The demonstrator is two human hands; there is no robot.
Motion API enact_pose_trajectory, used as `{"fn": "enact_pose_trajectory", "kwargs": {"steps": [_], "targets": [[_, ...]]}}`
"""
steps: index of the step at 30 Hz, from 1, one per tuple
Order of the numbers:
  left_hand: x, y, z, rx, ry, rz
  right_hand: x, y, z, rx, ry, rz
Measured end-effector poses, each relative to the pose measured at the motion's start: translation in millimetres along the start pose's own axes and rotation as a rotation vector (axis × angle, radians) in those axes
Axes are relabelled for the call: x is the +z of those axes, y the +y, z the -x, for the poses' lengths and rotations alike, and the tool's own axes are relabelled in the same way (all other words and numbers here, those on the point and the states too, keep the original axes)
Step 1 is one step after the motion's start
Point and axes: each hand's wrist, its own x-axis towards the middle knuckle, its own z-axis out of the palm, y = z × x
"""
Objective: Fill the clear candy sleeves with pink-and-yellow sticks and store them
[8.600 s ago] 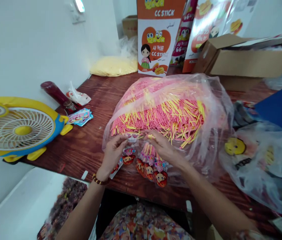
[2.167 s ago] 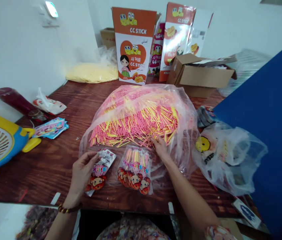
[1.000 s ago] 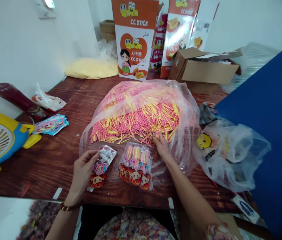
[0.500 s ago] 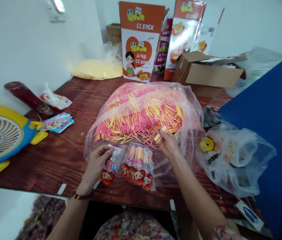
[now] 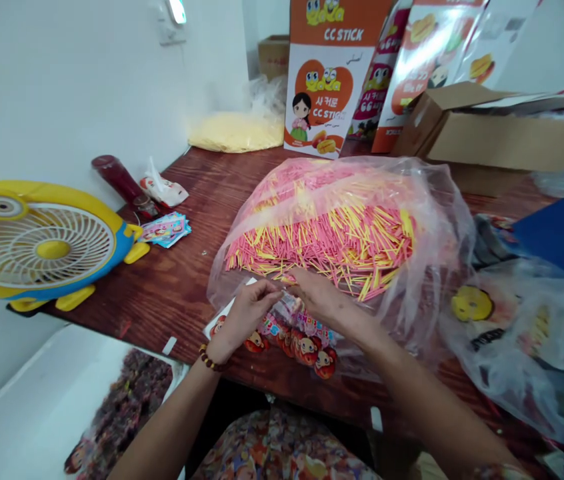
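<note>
My left hand, a beaded bracelet at its wrist, pinches the top of a small clear plastic packet printed with a red-haired cartoon face. Fingers closed, my right hand meets it at the packet's mouth. A bit of the pink and yellow sticks shows at the right fingertips; the rest is hidden by the hand. Just below my right hand lie several filled packets, overlapping. Beyond both hands, a big heap of thin pink and yellow sticks spills from a large clear bag.
At left stand a yellow and blue fan, a dark red bottle, tissues and printed sachets. Cartons and an open cardboard box line the back. A plastic bag lies at right.
My right hand has moved from the heap's front edge, carrying the sticks, to the packet in my left hand. The hands now meet. The whole view has turned left.
</note>
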Motion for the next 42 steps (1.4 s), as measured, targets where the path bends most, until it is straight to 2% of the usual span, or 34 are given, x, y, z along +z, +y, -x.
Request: {"fn": "enact_pose_trajectory", "kwargs": {"steps": [4, 8, 10, 13, 15, 18, 23, 27, 33, 38, 42], "targets": [[1.1, 2.9, 3.5, -0.008, -0.009, -0.064, -1.3, -1.6, 0.2, 0.026, -0.034, -0.027], [1.3, 5.9, 6.7, 0.029, -0.003, -0.133, -3.5, -0.7, 2.6, 0.084, 0.021, -0.191], [0.6, 5.4, 8.5, 0.063, 0.011, -0.162, -3.1, -0.2, 3.4, 0.149, 0.122, -0.375], [-0.1, 3.7, 11.4, 0.117, 0.028, -0.187, -0.3, -4.9, 3.2, 0.206, 0.373, -0.734], [0.6, 3.2, 12.6, 0.139, 0.027, -0.192, 2.9, -12.7, 1.9, 0.207, 0.509, -0.927], [3.2, 3.8, 12.7, 0.148, 0.024, -0.185, 9.3, -27.5, -1.6, 0.159, 0.614, -1.082], [8.0, 6.0, 10.9, 0.108, 0.042, -0.122, 19.8, -41.1, -6.3, 0.106, 0.625, -1.052], [8.5, 4.5, 10.6, 0.095, 0.062, -0.071, 23.7, -38.0, -5.3, 0.114, 0.602, -1.055], [9.8, 3.4, 10.5, 0.092, 0.057, -0.040, 26.2, -33.8, -6.3, 0.129, 0.657, -1.051], [12.0, 3.3, 8.7, 0.075, 0.067, 0.007, 32.8, -34.3, -7.5, 0.145, 0.654, -1.025], [10.5, -0.5, 9.0, 0.080, 0.070, 0.010, 29.2, -36.5, -8.8, 0.137, 0.688, -1.036]]}}
